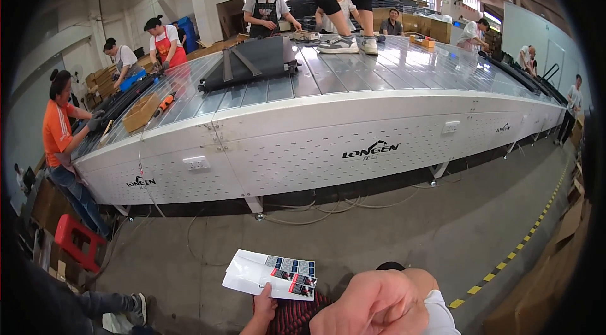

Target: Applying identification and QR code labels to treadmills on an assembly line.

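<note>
My left hand (261,314) pinches the lower edge of some white sticker sheets (249,274), its thumb on top. Rows of small printed labels in blue, black and red cover their right part; the left part is blank white. Large and close to the camera, my right hand (372,305) is curled, with its fingers bent down. Whatever lies between those fingers, if anything, is hidden. A dark red and black knitted piece (298,315) shows between the two hands, below the sheets; I cannot tell whether it is a glove or clothing.
A long white conveyor (303,146) with a slatted metal top stands ahead, carrying a black folded machine part (246,65) and a person's shoes (339,45). Several people work around it. Cables (334,207) lie underneath. A red stool (79,240) is left; cartons (536,284) line the right.
</note>
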### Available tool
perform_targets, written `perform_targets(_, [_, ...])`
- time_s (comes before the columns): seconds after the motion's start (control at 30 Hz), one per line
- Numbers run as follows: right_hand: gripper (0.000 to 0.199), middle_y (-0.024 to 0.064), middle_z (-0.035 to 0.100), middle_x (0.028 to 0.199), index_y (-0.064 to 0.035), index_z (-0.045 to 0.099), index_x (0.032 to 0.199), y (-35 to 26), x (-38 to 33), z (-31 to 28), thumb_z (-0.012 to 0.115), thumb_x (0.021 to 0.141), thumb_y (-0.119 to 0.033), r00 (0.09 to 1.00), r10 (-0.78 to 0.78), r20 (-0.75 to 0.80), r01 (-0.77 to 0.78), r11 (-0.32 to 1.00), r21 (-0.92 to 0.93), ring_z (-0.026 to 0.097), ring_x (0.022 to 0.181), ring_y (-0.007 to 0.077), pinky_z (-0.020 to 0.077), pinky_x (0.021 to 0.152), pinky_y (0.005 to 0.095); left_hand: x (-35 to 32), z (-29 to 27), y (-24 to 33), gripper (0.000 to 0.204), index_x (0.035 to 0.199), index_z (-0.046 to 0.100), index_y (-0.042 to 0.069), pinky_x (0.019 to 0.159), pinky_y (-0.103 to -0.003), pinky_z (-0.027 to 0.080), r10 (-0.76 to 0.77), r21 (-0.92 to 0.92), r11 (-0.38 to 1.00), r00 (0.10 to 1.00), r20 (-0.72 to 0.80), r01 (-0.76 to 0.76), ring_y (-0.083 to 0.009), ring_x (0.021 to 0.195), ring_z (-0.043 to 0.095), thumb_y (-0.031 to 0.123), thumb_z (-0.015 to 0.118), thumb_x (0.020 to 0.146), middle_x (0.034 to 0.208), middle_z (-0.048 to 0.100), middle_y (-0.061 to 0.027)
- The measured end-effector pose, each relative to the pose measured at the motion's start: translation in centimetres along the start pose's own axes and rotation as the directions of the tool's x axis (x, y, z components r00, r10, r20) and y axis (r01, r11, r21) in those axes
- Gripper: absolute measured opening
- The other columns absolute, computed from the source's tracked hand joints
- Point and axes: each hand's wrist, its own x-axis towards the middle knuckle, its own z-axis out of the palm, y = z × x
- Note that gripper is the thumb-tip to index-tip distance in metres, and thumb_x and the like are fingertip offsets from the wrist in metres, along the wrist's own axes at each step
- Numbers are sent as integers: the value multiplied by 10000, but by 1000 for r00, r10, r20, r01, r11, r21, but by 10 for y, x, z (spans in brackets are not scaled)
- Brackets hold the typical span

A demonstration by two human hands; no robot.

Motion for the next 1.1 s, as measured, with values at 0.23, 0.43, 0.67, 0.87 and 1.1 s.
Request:
perform_targets(0.23, [464,168,518,837,7,324,1130,-3,1,-7,560,741,97,997,54,59,-51,997,-52,491,659,177,385,589,308,-14,9,7,187,920,486,100,326,-220,229,41,-12,999,999,17,-41,-80,376,342,251,547,829,553,417,24])
perform_targets(0.43, [485,138,528,796,34,323,1149,0,11,-9,584,743,75,992,0,127,10,997,-80,503,675,169,397,611,291,-10,4,6,189,935,481,102,323,-220,230,32,-12,999,999,30,-31,-77,378,344,249,541,832,564,431,23])
perform_targets(0.67, [508,143,512,783,18,290,1174,-3,10,-19,575,757,64,972,107,211,-59,973,-224,495,676,181,394,600,300,-16,11,11,180,936,483,101,324,-219,229,31,-31,999,999,13,-30,-77,379,345,239,539,834,568,426,24])
perform_targets(0.87, [531,149,503,777,-5,259,1193,4,6,-25,557,761,80,979,68,191,-27,978,-208,483,654,190,384,576,302,-12,6,8,182,950,484,103,325,-212,228,26,-54,998,998,51,-23,-72,385,345,232,541,834,589,444,24])
perform_targets(1.1, [529,155,504,796,22,250,1195,7,10,-23,544,762,94,976,7,218,19,993,-118,482,647,176,387,570,289,-16,9,10,203,967,475,102,323,-202,234,36,-52,998,999,25,-34,-71,390,351,232,549,831,606,453,20])
